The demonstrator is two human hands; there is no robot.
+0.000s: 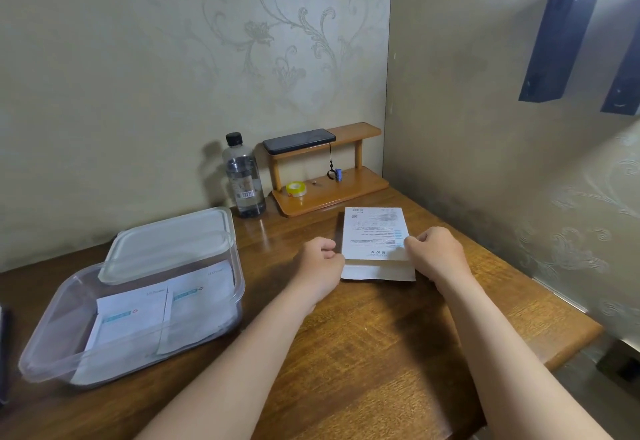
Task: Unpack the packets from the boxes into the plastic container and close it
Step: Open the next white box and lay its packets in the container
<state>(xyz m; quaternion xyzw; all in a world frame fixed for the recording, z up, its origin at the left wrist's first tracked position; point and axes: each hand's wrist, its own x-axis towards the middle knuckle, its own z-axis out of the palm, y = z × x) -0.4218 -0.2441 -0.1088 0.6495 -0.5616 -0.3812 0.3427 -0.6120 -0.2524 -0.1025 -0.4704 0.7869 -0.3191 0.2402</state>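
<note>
Head cam, fwd-down over table [381, 353]

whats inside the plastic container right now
At least two white packets lie side by side on the floor of the plastic container. The lid rests tilted over its far end, so whatever lies beneath there is partly hidden.

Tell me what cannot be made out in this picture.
Head view:
- Inside of box: hidden by its walls.
- Grip of left hand: fingers hidden behind its back.
- Far packets: blurred by lid over container.
- Dark object, left edge: cut off.
</note>
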